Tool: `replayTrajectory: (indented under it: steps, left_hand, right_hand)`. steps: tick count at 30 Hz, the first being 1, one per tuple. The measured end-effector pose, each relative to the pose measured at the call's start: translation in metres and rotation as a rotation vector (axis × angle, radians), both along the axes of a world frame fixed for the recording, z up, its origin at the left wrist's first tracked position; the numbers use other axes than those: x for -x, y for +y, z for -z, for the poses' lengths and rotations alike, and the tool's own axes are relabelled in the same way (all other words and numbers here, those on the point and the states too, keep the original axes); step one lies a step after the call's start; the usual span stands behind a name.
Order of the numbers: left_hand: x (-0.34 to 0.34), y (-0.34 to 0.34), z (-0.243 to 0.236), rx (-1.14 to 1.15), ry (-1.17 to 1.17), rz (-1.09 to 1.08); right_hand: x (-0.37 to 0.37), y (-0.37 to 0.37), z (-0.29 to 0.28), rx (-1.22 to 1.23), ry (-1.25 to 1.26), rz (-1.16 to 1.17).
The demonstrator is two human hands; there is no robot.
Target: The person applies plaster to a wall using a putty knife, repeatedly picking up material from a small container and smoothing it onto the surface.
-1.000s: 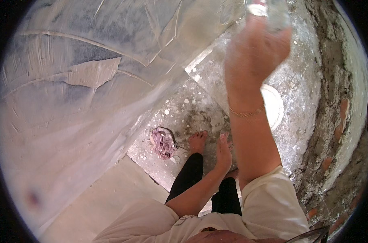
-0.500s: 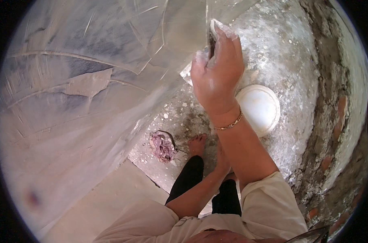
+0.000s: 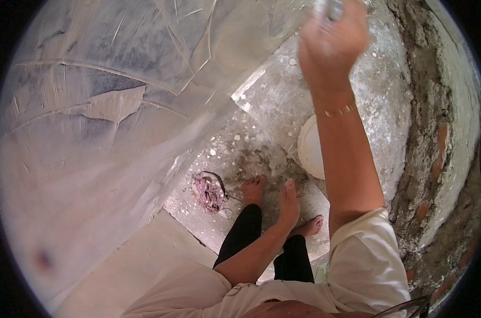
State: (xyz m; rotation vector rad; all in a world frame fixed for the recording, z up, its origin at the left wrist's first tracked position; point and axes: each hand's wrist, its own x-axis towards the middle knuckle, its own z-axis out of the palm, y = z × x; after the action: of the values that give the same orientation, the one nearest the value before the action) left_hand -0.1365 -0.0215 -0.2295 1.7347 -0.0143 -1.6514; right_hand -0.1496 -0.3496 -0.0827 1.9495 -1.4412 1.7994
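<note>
My right hand is raised at the top, blurred by motion, its fingers closed around a grey-white tool whose shape is mostly cut off. It is away from the plastered wall on the left, which carries smeared filler, ridges and a loose-looking patch. My left hand hangs low above the floor between my feet, seen edge-on. Its visible fingers are stretched out, with a pale smear near the tip, and nothing shows in it.
A round white bucket or lid stands on the spattered floor, partly behind my right forearm. A crumpled pinkish cloth with a dark strand lies near my left foot. A rough wall with exposed brick runs along the right.
My right hand has moved up and to the right, away from the wall. My left hand, earlier mostly behind the right forearm, now shows fully. The white round thing is more covered.
</note>
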Motion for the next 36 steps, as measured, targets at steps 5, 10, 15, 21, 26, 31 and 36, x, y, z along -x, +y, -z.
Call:
replayTrajectory:
  steps: [5, 10, 15, 21, 26, 31, 36]
  left_hand:
    - [0.003, -0.001, -0.001, -0.005, -0.016, -0.034]
    - [0.003, 0.009, 0.012, 0.025, 0.025, -0.08]
    - [-0.001, 0.01, 0.006, 0.075, 0.004, -0.092]
    - [0.002, 0.007, 0.005, 0.067, 0.033, -0.096]
    - [0.0, 0.004, 0.011, 0.066, 0.074, -0.101]
    - [-0.002, 0.004, 0.009, 0.045, -0.03, -0.088]
    - [0.0, -0.002, -0.001, 0.056, -0.05, -0.067]
  right_hand:
    - [-0.031, 0.011, 0.044, -0.037, 0.144, -0.117]
    - [-0.018, 0.06, 0.094, -0.417, 0.3, -0.151]
    - [-0.007, 0.049, 0.051, -0.395, 0.1, 0.016]
    - [-0.017, -0.016, 0.002, -0.362, -0.102, -0.046]
    - [-0.029, 0.038, 0.084, -0.528, 0.29, -0.109]
    - [0.004, 0.064, 0.063, -0.533, 0.167, -0.165]
    - [0.023, -0.01, -0.006, -0.236, 0.144, -0.016]
